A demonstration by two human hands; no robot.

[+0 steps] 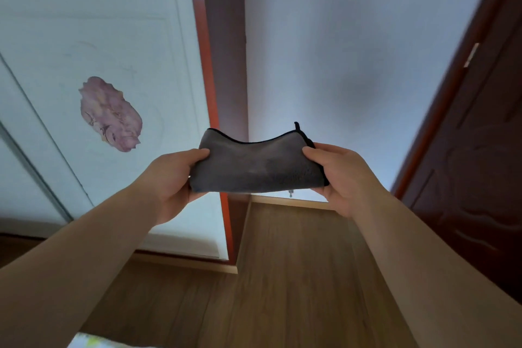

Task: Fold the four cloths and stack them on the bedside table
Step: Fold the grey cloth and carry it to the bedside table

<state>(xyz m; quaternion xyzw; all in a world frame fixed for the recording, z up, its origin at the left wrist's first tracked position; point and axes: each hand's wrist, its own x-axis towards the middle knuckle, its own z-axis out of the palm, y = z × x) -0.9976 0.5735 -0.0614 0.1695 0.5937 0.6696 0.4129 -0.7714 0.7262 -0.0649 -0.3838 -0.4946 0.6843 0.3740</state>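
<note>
Holding a grey cloth up in the air, both hands are busy with one piece and nothing else of the task shows. The left hand is closed on the cloth's left end, thumb on the near face and fingers behind, and the right hand is closed on the right end in the same way. Between them the cloth hangs as a short, wide band with a dark-trimmed top edge that sags in the middle and a small loop sticking up at its right corner. Its thick, doubled look along the bottom suggests it is already folded at least once, though how many layers there are cannot be told. It touches nothing but the hands, well above the wooden floor, in front of a white wall and a red-brown door frame, with a pale door bearing a pink sticker to the left. No bedside table is in view, nor any of the other three cloths, so how many are folded or stacked cannot be judged. At the least, this cloth is not yet placed, and probably needs a further fold first.
</note>
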